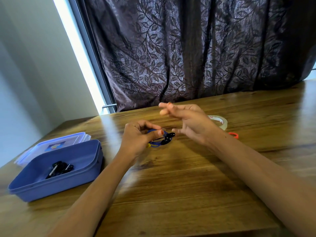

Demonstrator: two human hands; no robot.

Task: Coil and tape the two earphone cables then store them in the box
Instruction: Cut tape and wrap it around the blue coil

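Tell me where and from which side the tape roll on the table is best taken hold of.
Probably from above, at the rim: the tape roll lies flat on the table, hole upward, so a thumb can drop into the core and fingers pinch the outer wall. The open right hand hovers nearest; the left hand grips the blue earphone coil.

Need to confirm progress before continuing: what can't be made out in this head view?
Head view only:
Coiled blue earphone cable: the left hand gripping it covers much of the coil; whether it is taped cannot be told.
Clear tape roll: partly hidden behind the right hand.
Small orange object: mostly behind the right forearm; unidentifiable.
Right fingertips: motion-blurred.
Black earphone bundle in the blue plastic box: too small to see tape.
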